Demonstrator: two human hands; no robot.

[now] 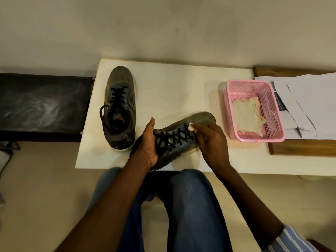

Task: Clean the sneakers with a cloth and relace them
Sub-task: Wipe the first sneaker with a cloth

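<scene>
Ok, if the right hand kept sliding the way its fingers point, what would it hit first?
The right hand points up along the held sneaker, so it would probably run over the laces onto the toe; beyond that, bare table, though depth is unclear.

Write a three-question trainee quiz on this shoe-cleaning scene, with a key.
1. True or false: the grey sneaker standing on the white table, the far sneaker, has its black laces in.
2. What lies in the pink plastic basket? A) a brush B) a cream cloth C) laces
3. Which hand presses a small white wad to the held sneaker?

Key:
1. True
2. B, the cream cloth
3. The right hand; the left hand grips the heel end.
</scene>
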